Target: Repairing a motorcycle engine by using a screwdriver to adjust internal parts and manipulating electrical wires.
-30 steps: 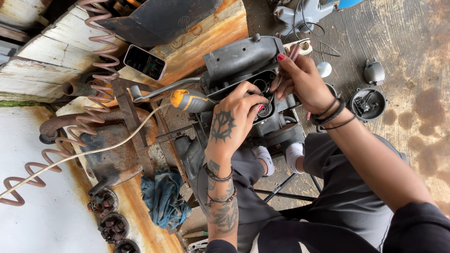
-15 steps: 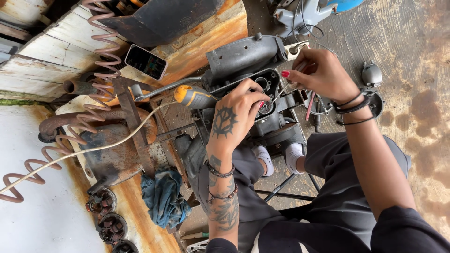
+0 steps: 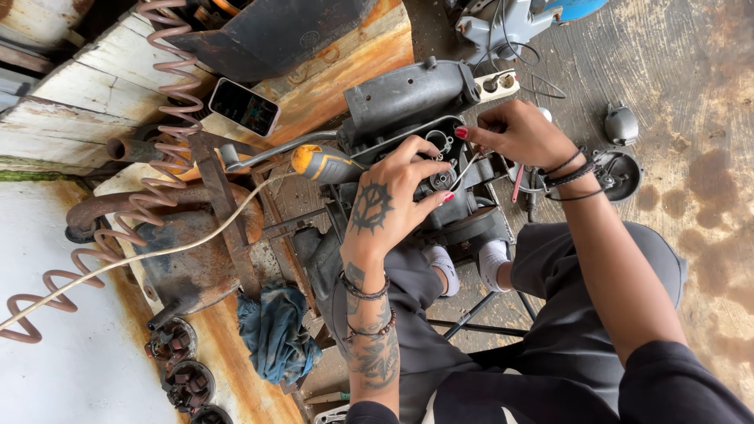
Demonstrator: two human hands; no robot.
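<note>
left hand (image 3: 385, 208) at frame centre, fingers pinching a small part inside the open grey engine housing (image 3: 416, 102) | right hand (image 3: 514, 133) just right, fingers holding a thin wire (image 3: 465, 169) | yellow-handled screwdriver (image 3: 326, 163) lying beside housing | phone (image 3: 244, 107) resting upper left on wooden tabletop (image 3: 86, 94)

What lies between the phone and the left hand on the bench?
In the head view, a yellow-handled screwdriver and a bent grey metal bar lie between the phone and the left hand.
</note>
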